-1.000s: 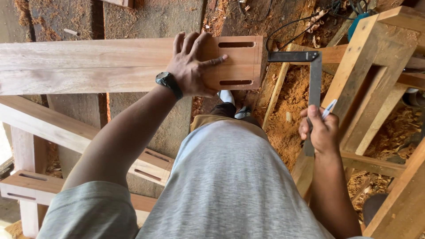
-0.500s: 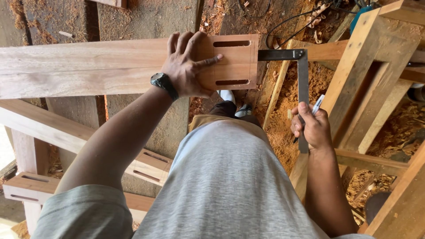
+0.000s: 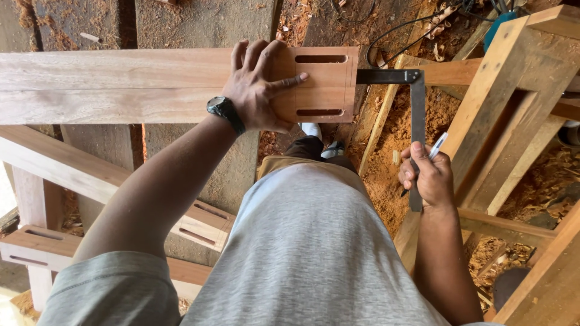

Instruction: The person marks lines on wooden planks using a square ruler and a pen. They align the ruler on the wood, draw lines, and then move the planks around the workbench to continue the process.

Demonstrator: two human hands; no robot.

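Left hand (image 3: 260, 90) lies flat, fingers spread, pressing on the wooden plank (image 3: 121, 87), just beside its two mortise slots (image 3: 320, 84); black wristwatch (image 3: 225, 111) on wrist. Right hand (image 3: 428, 175) clamped round a metal square (image 3: 417, 115) w/ a pen (image 3: 434, 150); square's short arm butts the plank end. Sawdust (image 3: 393, 139) below, timber frame (image 3: 513, 102) just right of the grip.

The floor (image 3: 199, 24) is bare concrete on the left, dusted with wood shavings, and gives way on the right to a heap of orange sawdust (image 3: 393, 151). Curled shavings (image 3: 438, 27) and a dark cable (image 3: 393, 30) lie at the top. Long timber beams (image 3: 66, 169) with cut mortise slots rest on the floor at lower left, and a wooden frame (image 3: 501, 108) stands on the sawdust at right.
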